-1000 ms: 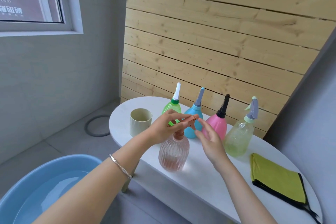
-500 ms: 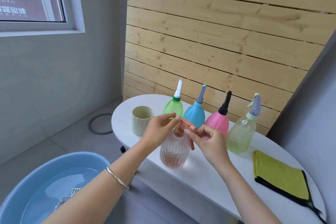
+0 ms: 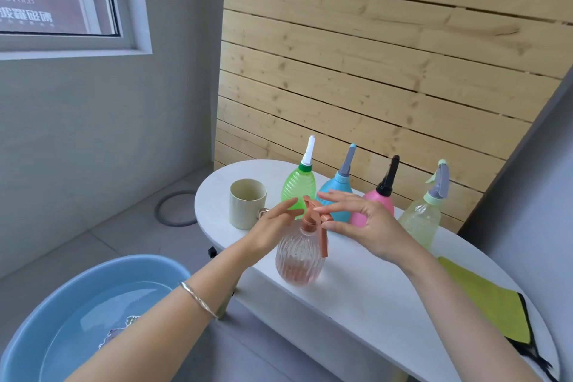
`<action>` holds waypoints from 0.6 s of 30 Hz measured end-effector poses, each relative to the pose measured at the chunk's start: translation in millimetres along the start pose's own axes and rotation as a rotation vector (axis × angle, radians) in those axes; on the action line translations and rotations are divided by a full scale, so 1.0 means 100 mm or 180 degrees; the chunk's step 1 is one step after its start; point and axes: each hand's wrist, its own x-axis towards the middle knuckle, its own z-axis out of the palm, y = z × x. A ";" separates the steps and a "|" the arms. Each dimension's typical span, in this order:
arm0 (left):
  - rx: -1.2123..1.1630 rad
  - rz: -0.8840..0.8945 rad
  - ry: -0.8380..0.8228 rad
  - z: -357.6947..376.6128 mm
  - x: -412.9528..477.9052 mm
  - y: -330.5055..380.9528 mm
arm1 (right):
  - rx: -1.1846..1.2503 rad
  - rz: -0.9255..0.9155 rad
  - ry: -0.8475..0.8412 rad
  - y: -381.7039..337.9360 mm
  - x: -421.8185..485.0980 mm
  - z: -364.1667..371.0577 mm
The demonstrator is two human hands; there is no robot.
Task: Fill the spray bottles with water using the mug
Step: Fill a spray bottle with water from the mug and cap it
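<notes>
Setting: white oval table (image 3: 372,304) against a pale slatted wood wall, grey floor below, a window high on the left.
Right hand (image 3: 369,226): thumb and fingers pinch the nozzle end of the copper spray head (image 3: 310,217), with the index finger raised above the pinch.
Left hand (image 3: 276,223): fingers nearly straight, tips at the opposite side of the same head; I see no wrap around it.
Clear ribbed bottle (image 3: 299,260): directly under the grip, upright on the table, with a pinkish tint low inside. Whether that is liquid cannot be told.
Step, as I judge it: freeing the head so the neck can take water.
Handling: thin plastic, light and probably near empty, so it is likely to spin or tip under a twist. It would be steadier to hold the ribbed belly with one hand and turn the collar just below the pinch with the other. The trigger is slim, so lift the head straight up.
Mug (image 3: 248,208): just beyond the left hand, upright.
Row behind the grip: green bottle (image 3: 299,187), blue bottle (image 3: 338,183) and pink bottle (image 3: 383,201), with a pale trigger bottle (image 3: 423,220) past the right hand. All are capped.
Basin (image 3: 139,259): on the floor beneath the left forearm, holding water.
Yellow cloth (image 3: 486,298): outboard of the right forearm.
Risk: wet plastic turns slippery and the neck is narrow, so pour slowly.
</notes>
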 end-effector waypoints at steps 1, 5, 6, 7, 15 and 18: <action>0.0106 0.0026 -0.0089 -0.01 -0.02 -0.06 | 0.0003 0.0004 -0.0048 -0.01 0.03 -0.02; 0.0705 0.0046 -0.0351 -0.05 -0.04 -0.16 | -0.0233 -0.0155 0.0047 -0.04 0.10 -0.02; 0.0908 0.0130 -0.0358 -0.06 -0.04 -0.18 | -0.0316 -0.0234 0.0141 -0.04 0.12 0.02; 0.1033 0.0251 -0.0338 -0.07 -0.04 -0.22 | -0.0384 -0.0282 0.0248 -0.05 0.15 0.07; 0.1048 0.0577 0.0025 -0.03 -0.02 -0.35 | -0.0589 0.0040 -0.0245 -0.17 0.34 0.11; 0.0941 0.0534 0.0041 -0.04 -0.02 -0.37 | -0.0586 0.0378 -0.0410 -0.15 0.28 -0.04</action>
